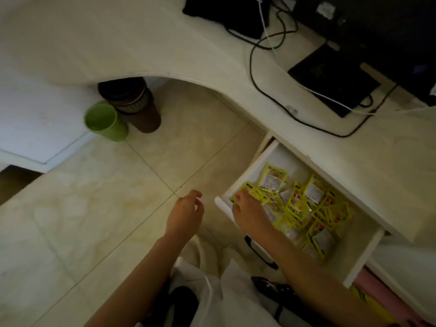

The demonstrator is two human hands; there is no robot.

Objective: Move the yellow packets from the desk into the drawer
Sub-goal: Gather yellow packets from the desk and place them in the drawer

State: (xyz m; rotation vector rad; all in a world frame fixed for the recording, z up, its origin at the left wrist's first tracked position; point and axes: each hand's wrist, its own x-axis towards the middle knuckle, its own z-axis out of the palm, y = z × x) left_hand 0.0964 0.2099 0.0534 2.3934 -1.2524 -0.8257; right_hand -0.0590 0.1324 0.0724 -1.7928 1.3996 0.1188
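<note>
The white drawer point(264, 159) under the desk stands pulled open at the lower right. Several yellow packets point(304, 204) lie inside it in a loose heap. My right hand point(250, 213) reaches over the drawer's front edge and its fingers close on a yellow packet point(253, 193) at the drawer's near left corner. My left hand point(186, 214) hovers over the floor just left of the drawer, fingers loosely curled and holding nothing. The white desk top point(165, 43) shows no yellow packets in the part I see.
Black cables point(254, 74), a white cable and dark devices point(335, 74) lie on the desk's right side. A green cup point(103, 121) and a brown bin point(139, 107) stand on the tiled floor under the desk's curve. The drawer's black handle point(259, 252) sits by my right forearm.
</note>
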